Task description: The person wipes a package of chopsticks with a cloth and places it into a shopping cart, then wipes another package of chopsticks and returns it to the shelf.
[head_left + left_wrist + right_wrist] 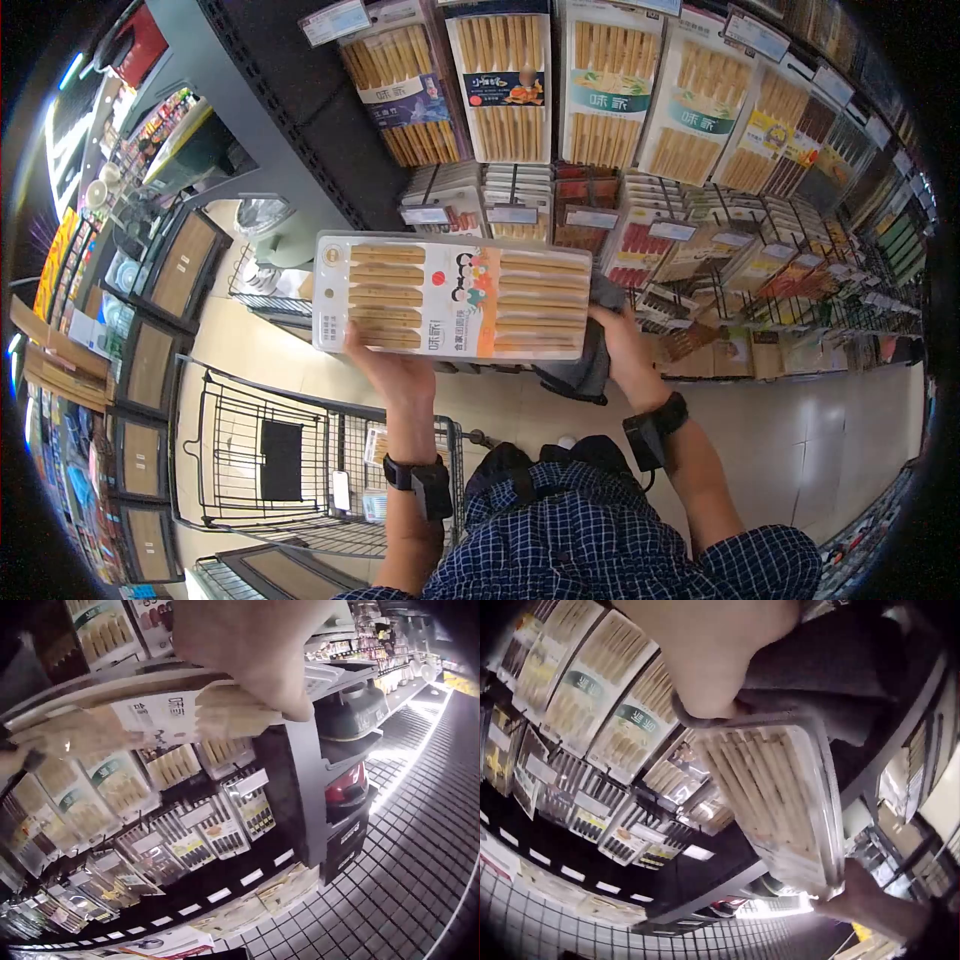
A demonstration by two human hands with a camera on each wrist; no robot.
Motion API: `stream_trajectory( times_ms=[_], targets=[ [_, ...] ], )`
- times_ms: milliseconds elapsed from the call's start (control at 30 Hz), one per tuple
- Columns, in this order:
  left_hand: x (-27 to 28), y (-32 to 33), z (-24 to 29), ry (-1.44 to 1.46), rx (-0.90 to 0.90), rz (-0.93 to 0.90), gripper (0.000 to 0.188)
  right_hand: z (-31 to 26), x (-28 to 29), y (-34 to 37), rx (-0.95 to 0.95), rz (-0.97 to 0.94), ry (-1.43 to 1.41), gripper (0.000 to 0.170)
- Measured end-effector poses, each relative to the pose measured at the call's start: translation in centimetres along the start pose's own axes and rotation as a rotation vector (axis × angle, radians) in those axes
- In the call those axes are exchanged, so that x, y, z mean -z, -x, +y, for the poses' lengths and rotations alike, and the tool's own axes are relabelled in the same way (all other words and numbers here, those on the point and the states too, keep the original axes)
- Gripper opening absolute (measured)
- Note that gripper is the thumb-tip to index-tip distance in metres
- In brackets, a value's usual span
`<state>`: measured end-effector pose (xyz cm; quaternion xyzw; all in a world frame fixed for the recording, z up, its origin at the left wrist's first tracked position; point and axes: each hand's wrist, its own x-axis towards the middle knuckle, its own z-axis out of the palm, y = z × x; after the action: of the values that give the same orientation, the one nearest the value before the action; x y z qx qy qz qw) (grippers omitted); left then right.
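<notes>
A clear plastic pack of wooden chopsticks [455, 297] is held level in front of the body, its printed label facing up. The left hand [395, 372] grips its lower left edge, thumb on the front. At the pack's right end the right hand [622, 345] pinches the edge, with a dark grey cloth [585, 370] hanging beside that hand. In the left wrist view the left hand [247, 652] is bent over the edge of the pack [161, 716]. The right wrist view shows the right hand [712, 652] at one end of the pack [769, 795].
Ahead, a rack holds hanging chopstick packs [500, 85], with price tags [590, 217] and more packs below. At the lower left stands a wire shopping cart [265, 450] with a phone [342, 491] and packs inside. A grey shelf post [285, 110] rises at the left.
</notes>
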<state>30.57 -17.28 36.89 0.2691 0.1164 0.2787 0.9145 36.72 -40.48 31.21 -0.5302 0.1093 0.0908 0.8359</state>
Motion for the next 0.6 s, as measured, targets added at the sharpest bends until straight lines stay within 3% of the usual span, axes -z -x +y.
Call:
stream_trajectory(
  times_ms=[167,200,267,333,367,433,500,600],
  targets=[
    [0.8,-0.1,-1.0,-0.106,-0.003,-0.063,0.044,0.6,-0.8,0.8,-0.070,-0.001,0.029,0.044],
    [0.2,0.0,-0.6,-0.086,0.020,-0.007,0.031,0.5,-0.9,1.0,-0.004,0.004,0.031,0.046],
    [0.7,-0.3,0.0,-0.050,0.035,-0.024,0.039,0.0,-1.3,1.6,0.130,0.012,0.036,0.051],
    [1.1,-0.6,0.6,-0.059,-0.001,-0.025,0.044,-1.7,-1.4,2.2,0.043,0.103,-0.092,0.054],
    [0.9,-0.5,0.6,-0.083,-0.026,-0.023,0.039,-2.3,-1.3,2.2,0.000,0.150,-0.155,0.056],
    [0.2,0.1,0.6,-0.130,-0.072,-0.018,0.029,-2.2,-1.0,1.9,0.086,0.055,-0.057,0.052],
    [0.0,0.6,-0.2,-0.122,-0.049,-0.065,0.037,-2.4,-1.0,2.0,0.073,-0.015,0.086,0.053],
    [-0.3,1.4,-0.7,-0.124,-0.002,-0.116,0.047,-0.7,-0.6,0.6,0.070,0.121,0.178,0.057]
  ],
)
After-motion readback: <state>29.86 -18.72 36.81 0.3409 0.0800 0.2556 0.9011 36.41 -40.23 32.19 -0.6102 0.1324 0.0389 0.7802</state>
